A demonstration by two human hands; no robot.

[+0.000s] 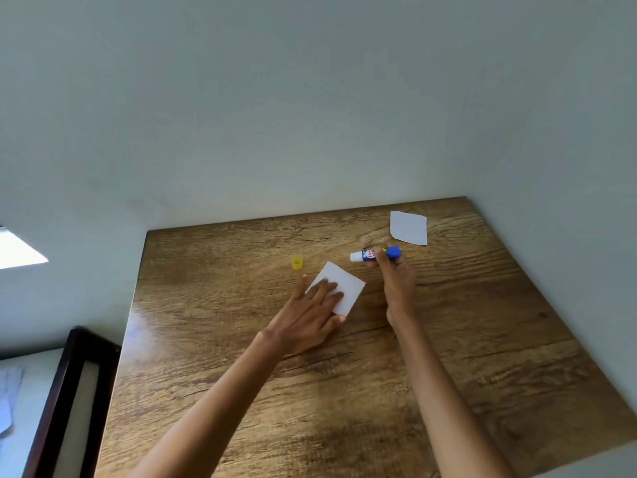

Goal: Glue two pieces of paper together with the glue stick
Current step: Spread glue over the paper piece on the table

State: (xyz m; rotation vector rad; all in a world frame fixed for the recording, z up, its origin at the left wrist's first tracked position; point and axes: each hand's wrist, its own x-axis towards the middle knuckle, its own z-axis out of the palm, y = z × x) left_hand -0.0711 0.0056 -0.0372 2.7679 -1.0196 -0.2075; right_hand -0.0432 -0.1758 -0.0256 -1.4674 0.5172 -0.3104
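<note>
Nearest you, a broad stretch of bare wood ran from the near edge of the worktop (344,408) up to your wrists, open on both sides of your forearms. The left edge of the worktop dropped off beside a dark wooden frame (69,391), and the right edge slanted away close to the wall.

Your left hand (310,312) lay flat with its fingers straight and spread, pressing down on the near paper (344,288), a white square turned like a diamond, one corner pointing away from you. The fingers covered its left part; its right corner stayed uncovered.

Your right hand (396,281) was well apart from the left, just right of that paper, with its fingers curled round the glue stick (374,254). The stick lay roughly level, its long axis running left to right and slightly tilted; the white glue end pointed left, toward the near paper, and the blue base stuck out to the right of your fingers. Whether it touched the worktop, you could not tell.

The yellow cap (297,262) stood upright on the wood just left of the paper's far corner, clear of it.

Farthest off, the second paper (409,227) lay flat near the back right corner, close to the wall (310,98), with open wood between it and the stick.
</note>
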